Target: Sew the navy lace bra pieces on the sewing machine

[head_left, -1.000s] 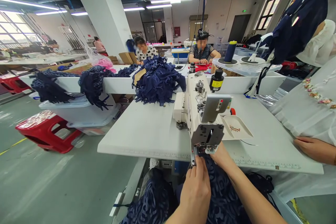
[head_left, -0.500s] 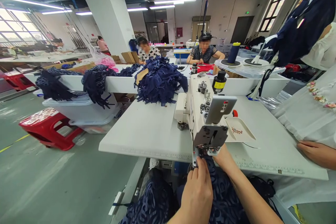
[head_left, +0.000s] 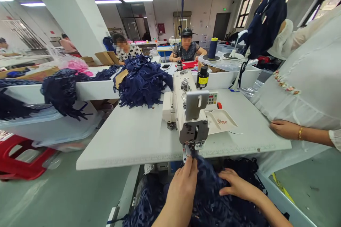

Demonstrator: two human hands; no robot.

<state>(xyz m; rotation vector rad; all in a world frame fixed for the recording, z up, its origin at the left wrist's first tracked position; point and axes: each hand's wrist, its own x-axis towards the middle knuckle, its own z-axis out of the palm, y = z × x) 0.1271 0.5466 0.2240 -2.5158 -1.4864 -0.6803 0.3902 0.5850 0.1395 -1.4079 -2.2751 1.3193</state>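
Note:
Dark navy lace fabric (head_left: 207,198) lies bunched in my lap below the table edge. My left hand (head_left: 182,188) presses its closed fingers on the fabric just under the presser foot of the white sewing machine (head_left: 190,113). My right hand (head_left: 236,186) rests flat on the fabric to the right, fingers stretched toward the left. The needle area is partly hidden by the machine head.
A person in a white dress (head_left: 306,88) stands at the right with a hand (head_left: 283,128) on the white table (head_left: 133,138). A heap of navy strips (head_left: 142,81) lies at the table's back. A red stool (head_left: 18,158) stands at the left. Two people sit behind.
My right hand has drawn back from under the machine head and now lies on the fabric lower right. My view has turned to the right; the left hand stays by the presser foot.

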